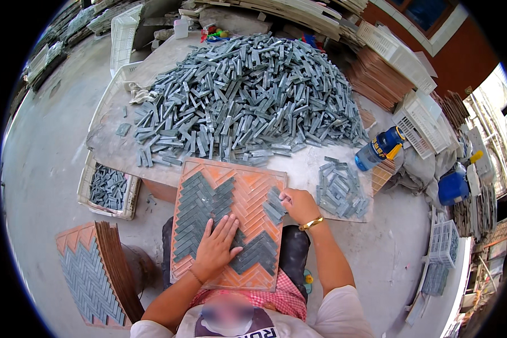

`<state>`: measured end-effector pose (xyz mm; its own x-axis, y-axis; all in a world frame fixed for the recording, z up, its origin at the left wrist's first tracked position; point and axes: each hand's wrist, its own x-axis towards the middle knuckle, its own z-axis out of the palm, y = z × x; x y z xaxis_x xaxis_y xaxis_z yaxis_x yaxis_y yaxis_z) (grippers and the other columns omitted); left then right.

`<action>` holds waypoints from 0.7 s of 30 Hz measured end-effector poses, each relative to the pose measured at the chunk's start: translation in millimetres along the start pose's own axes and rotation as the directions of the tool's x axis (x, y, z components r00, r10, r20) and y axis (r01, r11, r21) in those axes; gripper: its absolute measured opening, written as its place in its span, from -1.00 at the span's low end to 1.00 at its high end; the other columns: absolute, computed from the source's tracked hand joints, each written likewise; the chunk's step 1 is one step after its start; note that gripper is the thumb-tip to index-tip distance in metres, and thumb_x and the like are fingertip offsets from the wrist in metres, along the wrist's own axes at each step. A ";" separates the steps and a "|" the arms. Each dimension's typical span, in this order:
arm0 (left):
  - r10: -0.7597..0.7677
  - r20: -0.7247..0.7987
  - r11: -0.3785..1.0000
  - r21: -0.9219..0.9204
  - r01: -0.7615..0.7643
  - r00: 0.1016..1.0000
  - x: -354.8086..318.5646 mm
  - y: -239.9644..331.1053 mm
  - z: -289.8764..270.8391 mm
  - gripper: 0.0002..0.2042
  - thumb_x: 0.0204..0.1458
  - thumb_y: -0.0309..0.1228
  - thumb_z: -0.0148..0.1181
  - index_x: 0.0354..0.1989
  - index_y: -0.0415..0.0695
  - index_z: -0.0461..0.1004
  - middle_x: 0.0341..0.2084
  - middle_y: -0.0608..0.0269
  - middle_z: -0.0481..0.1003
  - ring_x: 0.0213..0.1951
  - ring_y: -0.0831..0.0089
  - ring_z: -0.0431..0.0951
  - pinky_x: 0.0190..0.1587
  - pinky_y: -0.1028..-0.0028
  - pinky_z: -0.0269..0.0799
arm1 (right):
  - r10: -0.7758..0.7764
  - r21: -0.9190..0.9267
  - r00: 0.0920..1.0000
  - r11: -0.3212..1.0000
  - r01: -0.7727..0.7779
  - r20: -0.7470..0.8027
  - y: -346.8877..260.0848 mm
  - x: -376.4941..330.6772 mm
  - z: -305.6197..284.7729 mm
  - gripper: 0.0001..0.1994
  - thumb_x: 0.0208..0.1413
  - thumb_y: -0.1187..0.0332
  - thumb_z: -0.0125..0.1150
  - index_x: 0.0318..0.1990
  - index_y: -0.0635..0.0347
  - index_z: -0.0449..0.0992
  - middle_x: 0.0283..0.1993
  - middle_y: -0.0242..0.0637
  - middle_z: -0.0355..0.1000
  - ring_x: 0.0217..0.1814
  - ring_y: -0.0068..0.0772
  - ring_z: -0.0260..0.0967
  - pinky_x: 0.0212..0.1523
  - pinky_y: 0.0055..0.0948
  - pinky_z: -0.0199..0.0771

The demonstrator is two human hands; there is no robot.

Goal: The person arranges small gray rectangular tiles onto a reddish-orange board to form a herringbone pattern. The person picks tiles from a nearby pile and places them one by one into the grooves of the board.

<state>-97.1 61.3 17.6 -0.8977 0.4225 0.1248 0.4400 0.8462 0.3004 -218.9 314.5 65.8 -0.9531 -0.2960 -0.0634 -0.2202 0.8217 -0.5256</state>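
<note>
Head view: grey strips going into an orange herringbone mould tray.
Left hand lies flat, released, steadying laid strips; right hand pinches one strip at the tray's edge, supply heap within reach on the tabletop.

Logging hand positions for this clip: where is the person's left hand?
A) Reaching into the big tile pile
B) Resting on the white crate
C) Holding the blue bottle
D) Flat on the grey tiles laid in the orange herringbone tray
D: the left hand lies palm-down, fingers spread, on the grey tiles set in the orange tray.
</note>
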 end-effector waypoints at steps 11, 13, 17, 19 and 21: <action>-0.003 -0.010 1.000 0.009 0.003 1.000 -2.9 -5.7 5.0 -0.28 0.02 0.00 0.06 0.30 -0.17 0.09 0.31 0.15 0.09 0.33 0.28 0.05 0.33 0.08 -0.17 | -0.192 -0.016 0.962 0.981 0.193 -0.194 -39.9 101.0 48.8 -0.83 -0.11 0.43 0.26 -0.29 0.15 0.50 -0.38 -0.13 0.44 -0.23 -0.06 0.41 -0.21 -0.19 0.42; 0.009 -0.004 1.000 0.016 -0.009 1.000 -1.0 -6.2 7.2 -0.28 0.02 0.00 0.06 0.30 -0.17 0.10 0.31 0.16 0.09 0.33 0.28 0.05 0.33 0.08 -0.17 | -0.187 -0.076 0.958 0.982 0.175 -0.215 -42.8 118.9 57.9 -0.83 -0.13 0.42 0.30 -0.32 0.15 0.51 -0.38 -0.12 0.42 -0.23 -0.06 0.40 -0.19 -0.20 0.41; 0.007 -0.007 1.000 0.011 -0.007 1.000 -1.0 -5.2 3.6 -0.29 0.02 -0.01 0.05 0.29 -0.16 0.10 0.31 0.17 0.09 0.34 0.29 0.05 0.34 0.10 -0.18 | -0.112 0.050 0.991 0.993 0.109 0.067 -32.7 140.0 49.7 -0.79 -0.22 0.37 0.39 -0.38 0.17 0.52 -0.39 -0.09 0.43 -0.27 -0.07 0.41 -0.22 -0.21 0.42; 0.004 -0.006 1.000 -0.003 -0.004 1.000 -0.6 -4.2 2.9 -0.29 0.03 -0.01 0.05 0.30 -0.16 0.10 0.31 0.17 0.09 0.34 0.29 0.04 0.34 0.10 -0.19 | -0.157 -0.006 0.987 0.988 0.157 -0.042 -32.3 135.8 52.6 -0.79 -0.23 0.39 0.38 -0.40 0.19 0.50 -0.39 -0.10 0.43 -0.29 -0.07 0.41 -0.24 -0.21 0.41; 0.002 -0.003 1.000 -0.028 -0.002 1.000 0.5 -3.5 2.8 -0.30 0.04 -0.02 0.04 0.30 -0.16 0.10 0.31 0.16 0.08 0.34 0.29 0.03 0.34 0.10 -0.20 | -0.167 0.016 0.981 0.985 0.169 -0.099 -30.6 121.7 50.7 -0.80 -0.22 0.41 0.36 -0.41 0.21 0.47 -0.39 -0.11 0.43 -0.31 -0.06 0.41 -0.26 -0.21 0.41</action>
<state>-99.1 59.4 14.0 -0.8968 0.4234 0.1283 0.4413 0.8360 0.3262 -317.6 228.6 31.1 -0.9187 -0.3795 0.1096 -0.3753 0.7519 -0.5420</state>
